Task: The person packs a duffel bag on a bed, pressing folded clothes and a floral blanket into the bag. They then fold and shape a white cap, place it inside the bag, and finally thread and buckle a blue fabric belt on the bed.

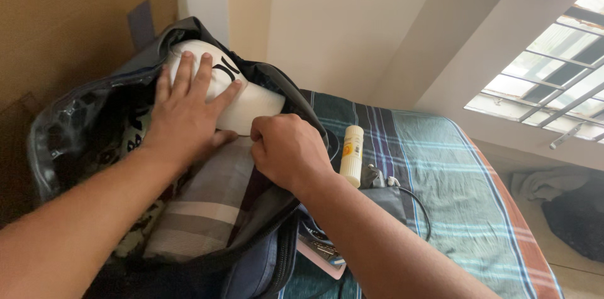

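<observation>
While both hands work inside it, the scene reads so:
Bed: striped teal cotton bedsheet [440, 173] spreads right of the hands.
Bag: dark grey fabric backpack [82, 116], unzipped, encloses both hands.
Cloth: grey-and-white checked folded cloth [201, 204] lies just below the hands.
White item: rounded white fabric item with black marks [251, 107] in the bag's top.
Left hand [185, 113]: fingers spread, pressed flat on it.
Right hand [289, 151]: curled shut, pinching its lower edge.
Tube: pale yellow plastic tube [352, 154], just right of the right hand.
</observation>
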`<state>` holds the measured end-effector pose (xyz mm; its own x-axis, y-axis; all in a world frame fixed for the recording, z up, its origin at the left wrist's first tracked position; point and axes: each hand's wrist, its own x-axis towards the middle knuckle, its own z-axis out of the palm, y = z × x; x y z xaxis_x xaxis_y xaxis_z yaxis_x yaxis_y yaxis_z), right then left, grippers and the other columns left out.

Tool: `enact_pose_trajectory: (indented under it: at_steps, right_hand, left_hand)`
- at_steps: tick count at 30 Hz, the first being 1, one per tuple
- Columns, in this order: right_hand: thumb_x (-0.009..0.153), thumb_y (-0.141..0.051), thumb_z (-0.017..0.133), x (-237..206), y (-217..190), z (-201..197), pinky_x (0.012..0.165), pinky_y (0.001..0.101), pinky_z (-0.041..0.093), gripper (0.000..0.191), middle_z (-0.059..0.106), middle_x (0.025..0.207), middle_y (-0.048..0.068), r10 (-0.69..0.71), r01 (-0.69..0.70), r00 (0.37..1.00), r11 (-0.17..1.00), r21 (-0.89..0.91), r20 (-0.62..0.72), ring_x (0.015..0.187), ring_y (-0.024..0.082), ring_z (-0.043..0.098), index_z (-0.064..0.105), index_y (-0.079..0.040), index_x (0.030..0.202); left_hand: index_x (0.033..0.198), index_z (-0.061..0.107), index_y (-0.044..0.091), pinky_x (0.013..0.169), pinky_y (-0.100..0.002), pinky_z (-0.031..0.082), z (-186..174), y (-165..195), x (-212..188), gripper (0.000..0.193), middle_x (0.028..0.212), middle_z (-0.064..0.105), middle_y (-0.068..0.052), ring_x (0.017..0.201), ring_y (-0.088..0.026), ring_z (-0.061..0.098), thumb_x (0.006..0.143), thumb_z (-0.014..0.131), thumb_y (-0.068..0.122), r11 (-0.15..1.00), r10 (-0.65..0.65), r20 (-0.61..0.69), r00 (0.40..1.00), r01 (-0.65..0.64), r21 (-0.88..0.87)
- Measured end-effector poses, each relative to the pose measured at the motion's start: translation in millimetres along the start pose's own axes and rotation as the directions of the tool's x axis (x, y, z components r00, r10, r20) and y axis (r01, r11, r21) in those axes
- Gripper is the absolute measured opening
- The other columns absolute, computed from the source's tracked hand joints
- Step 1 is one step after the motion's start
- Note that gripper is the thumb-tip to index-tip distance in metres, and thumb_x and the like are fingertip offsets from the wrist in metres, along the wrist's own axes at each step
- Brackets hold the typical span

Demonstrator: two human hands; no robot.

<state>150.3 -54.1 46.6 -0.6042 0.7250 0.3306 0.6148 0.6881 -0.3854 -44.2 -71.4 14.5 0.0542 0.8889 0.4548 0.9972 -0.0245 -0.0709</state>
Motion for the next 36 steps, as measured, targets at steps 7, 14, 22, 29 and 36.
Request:
enact_pose_trajectory:
  at_steps: [7, 14, 22, 29, 36]
  right_hand:
    - [0.078, -0.018, 0.064, -4, -2, -3, 0.077, 0.0500, 0.054, 0.015, 0.072, 0.083, 0.016, 0.011, -0.011, 0.999, 1.000, -0.002, 0.031, 0.086, 0.038, 0.068, 0.073, -0.009, 0.085]
    - [0.073, -0.018, 0.064, -5, 0, 0, 0.085, 0.0488, 0.052, 0.031, 0.070, 0.099, 0.015, -0.019, 0.020, 0.999, 1.000, -0.014, 0.033, 0.100, 0.037, 0.066, 0.070, -0.006, 0.101]
    - [0.068, -0.022, 0.068, -2, 14, -1, 0.091, 0.0490, 0.052, 0.050, 0.072, 0.101, 0.019, -0.100, 0.112, 0.971, 0.993, -0.041, 0.218, 0.103, 0.039, 0.066, 0.067, -0.002, 0.114]
    - [0.072, -0.022, 0.064, -9, -5, -9, 0.090, 0.0492, 0.053, 0.036, 0.074, 0.096, 0.016, -0.032, 0.048, 0.962, 0.997, -0.052, 0.270, 0.099, 0.037, 0.068, 0.076, -0.016, 0.105]
    - [0.075, -0.019, 0.063, -10, -10, -19, 0.086, 0.0490, 0.054, 0.030, 0.074, 0.093, 0.015, -0.045, 0.054, 0.975, 0.998, -0.031, 0.220, 0.095, 0.036, 0.069, 0.076, -0.014, 0.102]
  left_hand:
    - [0.152, 0.043, 0.033, 0.112, -0.066, 0.027, 8, -6, -4, 0.088, 0.165, 0.019, -0.021, 0.152, -0.041, 0.014, 0.073, 0.078, 0.054, 0.979, -0.187, 0.136, 0.973, 0.196, -0.056]
    - [0.147, 0.051, 0.026, 0.113, -0.064, 0.027, 5, -13, -14, 0.087, 0.161, 0.029, -0.023, 0.151, -0.043, 0.022, 0.068, 0.078, 0.050, 0.996, -0.073, -0.057, 0.996, 0.071, -0.047]
    - [0.134, 0.062, 0.020, 0.118, -0.059, 0.028, 12, 8, -17, 0.048, 0.149, 0.053, -0.011, 0.144, -0.028, 0.042, 0.087, 0.055, 0.015, 0.958, 0.283, -0.148, 0.948, -0.287, -0.010]
    - [0.132, 0.062, 0.019, 0.117, -0.059, 0.027, 18, 12, -15, 0.042, 0.147, 0.056, -0.011, 0.143, -0.029, 0.045, 0.093, 0.049, 0.018, 0.984, 0.170, -0.151, 0.974, -0.176, -0.027]
    - [0.135, 0.060, 0.016, 0.118, -0.061, 0.024, 21, 13, -10, 0.045, 0.149, 0.053, -0.014, 0.143, -0.031, 0.043, 0.092, 0.048, 0.016, 0.986, 0.154, -0.137, 0.979, -0.160, -0.038]
